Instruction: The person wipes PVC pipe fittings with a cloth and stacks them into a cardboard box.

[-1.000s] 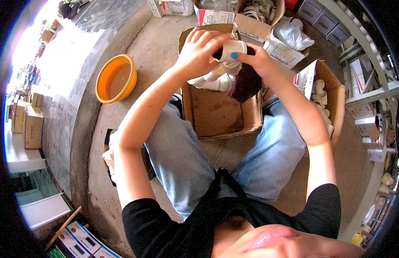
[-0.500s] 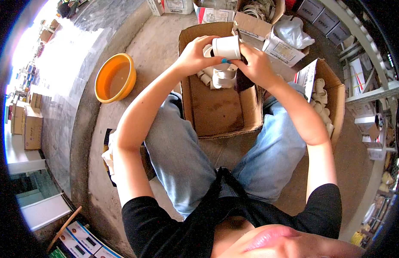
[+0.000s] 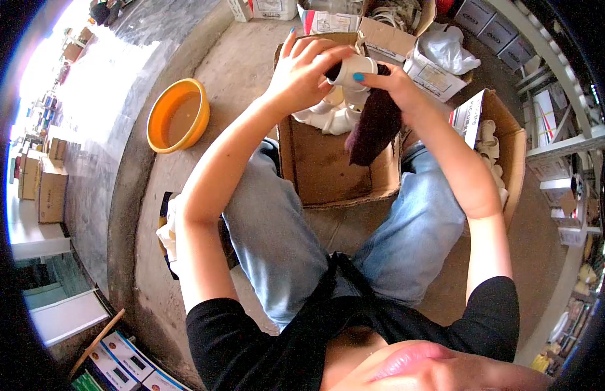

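Note:
A white plastic pipe fitting (image 3: 356, 70) is held up between my two hands, over an open cardboard box (image 3: 335, 176). My left hand (image 3: 304, 73) grips its left end, fingers bent over the opening. On the right side my right hand (image 3: 395, 88) holds the fitting with its thumb along the front, and a dark maroon cloth (image 3: 375, 127) hangs down from this hand. More white fittings (image 3: 335, 120) lie in the far part of the box, below my hands.
An orange basin (image 3: 179, 116) stands on the floor to the left. At the right is a cardboard box (image 3: 511, 143) of white fittings. Beyond the middle box are more boxes and a white plastic bag (image 3: 448, 49). Metal shelving (image 3: 569, 146) runs along the right edge.
The fitting has turned in my hands and now tilts differently. My left fingers have moved up over its opening, and the maroon cloth hangs lower and in fuller view.

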`<state>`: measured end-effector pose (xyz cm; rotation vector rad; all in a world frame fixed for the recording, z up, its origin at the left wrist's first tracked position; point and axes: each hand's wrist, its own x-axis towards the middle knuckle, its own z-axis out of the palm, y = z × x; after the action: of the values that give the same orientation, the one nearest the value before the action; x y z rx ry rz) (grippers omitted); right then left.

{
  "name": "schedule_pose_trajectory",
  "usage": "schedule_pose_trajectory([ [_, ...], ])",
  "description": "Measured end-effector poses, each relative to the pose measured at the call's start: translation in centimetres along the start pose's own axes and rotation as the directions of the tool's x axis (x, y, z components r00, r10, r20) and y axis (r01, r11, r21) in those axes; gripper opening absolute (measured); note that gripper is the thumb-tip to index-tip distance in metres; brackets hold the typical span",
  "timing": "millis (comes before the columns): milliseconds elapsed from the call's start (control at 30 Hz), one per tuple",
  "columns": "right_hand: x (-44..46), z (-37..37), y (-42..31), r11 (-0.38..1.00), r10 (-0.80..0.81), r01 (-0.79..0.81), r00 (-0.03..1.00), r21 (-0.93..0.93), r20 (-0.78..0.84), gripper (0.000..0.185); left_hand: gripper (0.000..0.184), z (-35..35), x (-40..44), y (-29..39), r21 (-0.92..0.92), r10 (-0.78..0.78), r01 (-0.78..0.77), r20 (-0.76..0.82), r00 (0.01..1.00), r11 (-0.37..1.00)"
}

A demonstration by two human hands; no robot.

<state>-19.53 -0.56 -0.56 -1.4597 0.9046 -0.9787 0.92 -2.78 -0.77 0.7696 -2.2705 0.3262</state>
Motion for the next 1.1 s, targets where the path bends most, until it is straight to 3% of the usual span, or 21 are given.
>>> schedule_pose_trajectory([
  [33, -0.1, 0.0, 0.0, 0.992, -0.103, 0.102, 0.995, -0.069, -0.011, 0.033, 0.066, 0.7, -0.3, -0.2, -0.245, -0.111, 0.114, 0.026, 0.993, 0.963],
  [100, -0.7, 0.6, -0.8, 0.955, -0.189, 0.169, 0.980, -0.246, -0.061, 0.031, 0.064, 1.8, -1.1, -1.1, -0.661, -0.291, 0.317, 0.154, 0.944, 0.680],
  [133, -0.9, 0.8, -0.9, 0.895, -0.281, 0.234, 0.957, -0.380, -0.072, 0.030, 0.063, 1.9, -1.3, -1.9, -0.686, -0.191, 0.284, 0.211, 0.959, 0.670],
  [233, -1.2, 0.7, -0.6, 0.653, -0.500, 0.388, 0.866, -0.651, 0.014, 0.033, 0.061, 1.1, -1.0, -1.4, -0.788, -0.212, 0.388, 0.326, 0.921, 0.478],
  [300, -1.0, 0.5, 0.1, 0.497, -0.601, 0.461, 0.794, -0.735, 0.091, 0.035, 0.060, 0.9, -0.7, -1.1, -0.743, -0.225, 0.394, 0.324, 0.919, 0.540],
  [333, -0.9, 0.3, 0.4, 0.470, -0.576, 0.440, 0.810, -0.765, 0.112, 0.039, 0.061, 1.1, -0.7, -1.1, -0.730, -0.233, 0.395, 0.319, 0.919, 0.558],
  [367, -1.0, 0.4, 0.3, 0.490, -0.539, 0.401, 0.837, -0.774, 0.092, 0.039, 0.061, 1.3, -0.7, -1.1, -0.716, -0.241, 0.396, 0.314, 0.918, 0.576],
  [433, -1.0, 0.7, -0.1, 0.524, -0.463, 0.321, 0.885, -0.789, 0.053, 0.038, 0.061, 1.6, -0.9, -1.0, -0.577, -0.250, 0.342, 0.235, 0.939, 0.742],
  [533, -0.7, 0.8, -0.6, 0.745, -0.300, 0.186, 0.951, -0.640, -0.073, 0.035, 0.061, 1.6, -0.6, -0.3, -0.402, -0.220, 0.250, 0.119, 0.968, 0.881],
  [567, -0.4, 0.6, -0.2, 0.810, -0.245, 0.166, 0.967, -0.563, -0.067, 0.034, 0.060, 1.4, -0.5, 0.1, -0.353, -0.203, 0.219, 0.083, 0.976, 0.910],
  [600, 0.0, 0.2, 0.5, 0.866, -0.190, 0.140, 0.980, -0.480, -0.056, 0.034, 0.061, 1.1, -0.5, 0.4, -0.328, -0.232, 0.267, 0.144, 0.962, 0.906],
  [667, 0.5, -0.7, 0.8, 0.968, -0.032, 0.037, 0.999, -0.249, 0.025, 0.031, 0.061, 0.7, -0.4, 0.5, -0.144, -0.094, 0.104, 0.077, 0.993, 0.984],
  [767, 0.2, -1.4, 0.0, 0.930, 0.286, -0.313, 0.946, 0.194, 0.154, 0.030, 0.063, 0.9, -0.4, 0.0, 0.046, 0.114, -0.114, -0.002, 0.993, 0.992],
  [833, -0.3, -0.7, -0.5, 0.919, 0.289, -0.308, 0.951, 0.246, 0.111, 0.030, 0.064, 1.2, -0.3, -0.2, 0.164, 0.239, -0.223, -0.083, 0.968, 0.961],
  [867, -0.5, -0.5, -0.8, 0.921, 0.280, -0.294, 0.956, 0.257, 0.091, 0.030, 0.066, 1.0, -0.2, -0.2, 0.123, 0.222, -0.211, -0.082, 0.972, 0.970],
  [900, -0.6, -0.3, -1.0, 0.922, 0.270, -0.279, 0.960, 0.267, 0.072, 0.030, 0.066, 1.2, -0.3, -0.2, -0.131, 0.076, -0.090, -0.108, 0.991, 0.987],
  [967, -0.6, 0.1, -0.4, 1.000, 0.011, -0.010, 0.999, 0.012, -0.045, 0.029, 0.067, 2.0, -0.4, -0.1, -0.597, -0.209, 0.138, -0.051, 0.977, 0.791],
  [1033, -0.6, 0.2, -0.1, 0.945, -0.225, 0.194, 0.970, -0.265, -0.093, 0.030, 0.067, 1.9, -0.7, -0.5, -0.764, -0.259, 0.257, 0.121, 0.958, 0.592],
  [1100, -1.2, 0.9, -0.6, 0.792, -0.407, 0.309, 0.910, -0.527, -0.079, 0.030, 0.069, 1.7, -0.8, -1.2, -0.837, -0.229, 0.349, 0.275, 0.934, 0.421],
])
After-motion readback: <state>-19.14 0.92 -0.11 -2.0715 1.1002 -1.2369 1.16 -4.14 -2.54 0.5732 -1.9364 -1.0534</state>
